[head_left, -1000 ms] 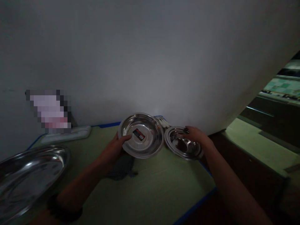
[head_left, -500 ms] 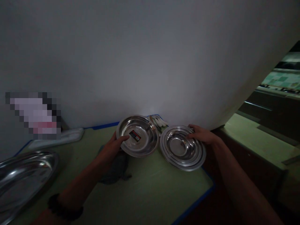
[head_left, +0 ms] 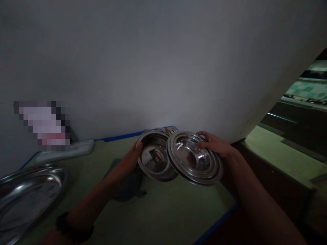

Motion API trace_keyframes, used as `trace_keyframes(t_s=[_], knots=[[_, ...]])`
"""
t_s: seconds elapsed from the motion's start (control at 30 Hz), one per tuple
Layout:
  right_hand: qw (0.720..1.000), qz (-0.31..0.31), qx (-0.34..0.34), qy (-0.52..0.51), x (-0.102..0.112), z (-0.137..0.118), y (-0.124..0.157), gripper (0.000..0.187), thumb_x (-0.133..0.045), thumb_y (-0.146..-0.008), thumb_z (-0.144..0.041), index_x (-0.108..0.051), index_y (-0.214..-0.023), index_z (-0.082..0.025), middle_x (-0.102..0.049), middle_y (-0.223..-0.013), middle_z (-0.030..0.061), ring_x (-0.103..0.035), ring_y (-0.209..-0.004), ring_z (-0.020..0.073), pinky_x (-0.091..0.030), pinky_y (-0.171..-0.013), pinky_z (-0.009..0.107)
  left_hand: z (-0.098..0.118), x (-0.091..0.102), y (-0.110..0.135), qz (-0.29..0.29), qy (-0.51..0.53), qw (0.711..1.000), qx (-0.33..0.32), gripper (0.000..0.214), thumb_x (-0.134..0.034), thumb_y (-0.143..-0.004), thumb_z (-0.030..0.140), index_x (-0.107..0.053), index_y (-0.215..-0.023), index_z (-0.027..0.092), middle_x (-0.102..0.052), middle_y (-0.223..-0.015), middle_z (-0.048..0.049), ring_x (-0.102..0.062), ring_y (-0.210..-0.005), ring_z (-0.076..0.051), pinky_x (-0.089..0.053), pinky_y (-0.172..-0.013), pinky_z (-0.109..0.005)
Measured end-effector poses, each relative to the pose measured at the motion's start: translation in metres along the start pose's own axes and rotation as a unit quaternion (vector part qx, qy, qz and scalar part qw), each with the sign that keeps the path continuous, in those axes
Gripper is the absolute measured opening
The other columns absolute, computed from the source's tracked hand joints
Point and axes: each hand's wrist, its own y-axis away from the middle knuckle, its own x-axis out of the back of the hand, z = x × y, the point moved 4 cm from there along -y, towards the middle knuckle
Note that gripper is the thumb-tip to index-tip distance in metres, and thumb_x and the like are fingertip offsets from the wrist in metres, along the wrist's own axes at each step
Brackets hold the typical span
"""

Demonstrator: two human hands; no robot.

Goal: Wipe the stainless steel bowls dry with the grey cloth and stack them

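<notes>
My left hand (head_left: pixel 128 162) grips the left rim of a steel bowl (head_left: pixel 153 160) that has a small dark label stuck inside it. My right hand (head_left: pixel 214 144) holds the far right rim of a stack of steel bowls (head_left: pixel 194 157), tilted toward me. The stack's left edge overlaps the labelled bowl in front of it. Both are lifted a little above the green table (head_left: pixel 163 207), close to the white wall. Behind the bowls, some cutlery (head_left: pixel 166 130) peeks out at the wall.
A large steel tray (head_left: pixel 25 195) lies at the left edge of the table. A dark cloth (head_left: pixel 127 187) lies under my left hand. A white flat object (head_left: pixel 66 149) rests against the wall. Blue tape edges the table; a dark gap and another counter (head_left: pixel 278 149) lie to the right.
The two hands have come together: the stack in my right hand moved left and up and now overlaps the labelled bowl, which tilted and shifted slightly right.
</notes>
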Motion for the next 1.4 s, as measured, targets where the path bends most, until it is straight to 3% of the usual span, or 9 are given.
trace_keyframes(t_s=[0.2, 0.3, 0.4, 0.57, 0.9, 1.03, 1.17, 1.27, 1.4], knots=[[0.993, 0.050, 0.088, 0.061, -0.049, -0.047, -0.016, 0.071, -0.061, -0.074, -0.019, -0.040, -0.142, -0.021, -0.072, -0.085, 0.0023, -0.064, -0.058, 0.0157, -0.055, -0.057, 0.030, -0.004, 0.003, 0.002, 0.005, 0.001, 1.000, 0.000, 0.079, -0.029, -0.083, 0.078, -0.055, -0.135, 0.023, -0.074, -0.109, -0.0130, -0.070, -0.095, -0.029, -0.058, -0.075, -0.037], [0.978, 0.091, 0.149, 0.116, -0.063, -0.054, -0.022, 0.080, -0.056, -0.078, -0.016, -0.026, -0.152, -0.022, -0.067, -0.123, 0.0089, -0.069, -0.091, 0.0212, -0.056, -0.084, 0.039, -0.006, 0.010, 0.002, 0.023, 0.012, 0.999, -0.023, 0.076, -0.034, -0.084, 0.075, -0.051, -0.138, 0.024, -0.066, -0.127, -0.0133, -0.064, -0.111, -0.031, -0.057, -0.082, -0.040], [0.967, 0.112, 0.177, 0.143, -0.070, -0.054, -0.029, 0.073, -0.053, -0.080, -0.016, -0.032, -0.150, -0.019, -0.048, -0.148, 0.0096, -0.057, -0.123, 0.0241, -0.043, -0.106, 0.043, -0.009, 0.014, 0.000, 0.036, 0.022, 0.998, -0.049, 0.075, -0.039, -0.084, 0.073, -0.050, -0.138, 0.023, -0.062, -0.133, -0.0129, -0.059, -0.120, -0.031, -0.055, -0.088, -0.041], [0.954, 0.140, 0.199, 0.173, -0.076, -0.051, -0.040, 0.059, -0.050, -0.086, -0.024, -0.044, -0.144, -0.016, -0.052, -0.144, 0.0111, -0.049, -0.132, 0.0240, -0.033, -0.114, 0.043, -0.012, 0.012, 0.000, 0.051, 0.079, 0.996, 0.003, 0.068, -0.039, -0.088, 0.068, -0.054, -0.134, 0.021, -0.072, -0.114, -0.0134, -0.067, -0.104, -0.028, -0.057, -0.080, -0.037], [0.966, 0.112, 0.173, 0.155, -0.087, -0.035, -0.038, 0.052, -0.056, -0.081, -0.019, -0.058, -0.132, -0.019, -0.064, -0.130, 0.0099, -0.057, -0.121, 0.0244, -0.042, -0.106, 0.044, -0.018, 0.006, 0.000, 0.044, 0.105, 0.993, 0.026, 0.066, -0.038, -0.084, 0.074, -0.069, -0.109, 0.022, -0.076, -0.086, -0.0114, -0.070, -0.081, -0.026, -0.056, -0.073, -0.040], [0.981, 0.072, 0.136, 0.121, -0.075, -0.031, -0.027, 0.054, -0.058, -0.080, -0.019, -0.056, -0.134, -0.014, -0.065, -0.128, 0.0118, -0.064, -0.109, 0.0234, -0.049, -0.098, 0.040, -0.020, -0.015, -0.003, -0.001, 0.125, 0.991, 0.047, 0.064, -0.037, -0.086, 0.071, -0.070, -0.103, 0.019, -0.075, -0.085, -0.0121, -0.069, -0.081, -0.027, -0.056, -0.074, -0.042], [0.981, 0.089, 0.104, 0.138, -0.044, -0.025, -0.017, 0.048, -0.065, -0.077, -0.022, -0.064, -0.124, -0.014, -0.070, -0.118, 0.0115, -0.066, -0.105, 0.0256, -0.051, -0.096, 0.040, -0.015, -0.050, -0.014, -0.089, 0.146, 0.983, 0.066, 0.066, -0.034, -0.088, 0.069, -0.056, -0.127, 0.021, -0.072, -0.106, -0.0141, -0.069, -0.088, -0.028, -0.058, -0.070, -0.043], [0.979, 0.112, 0.086, 0.148, -0.015, -0.014, -0.009, 0.044, -0.066, -0.077, -0.024, -0.067, -0.120, -0.017, -0.072, -0.115, 0.0092, -0.067, -0.104, 0.0257, -0.052, -0.094, 0.039, -0.006, -0.072, -0.020, -0.110, 0.033, 0.993, 0.033, 0.067, -0.039, -0.088, 0.067, -0.041, -0.141, 0.026, -0.064, -0.124, -0.0154, -0.065, -0.097, -0.030, -0.059, -0.057, -0.037], [0.973, 0.141, 0.069, 0.167, 0.016, 0.006, 0.000, 0.041, -0.066, -0.077, -0.027, -0.068, -0.117, -0.017, -0.073, -0.115, 0.0083, -0.067, -0.104, 0.0255, -0.051, -0.094, 0.037, 0.001, -0.094, -0.023, -0.117, -0.140, 0.983, -0.017, 0.060, -0.042, -0.088, 0.064, -0.058, -0.118, 0.015, -0.065, -0.106, -0.0182, -0.064, -0.087, -0.029, -0.052, -0.042, -0.027]])
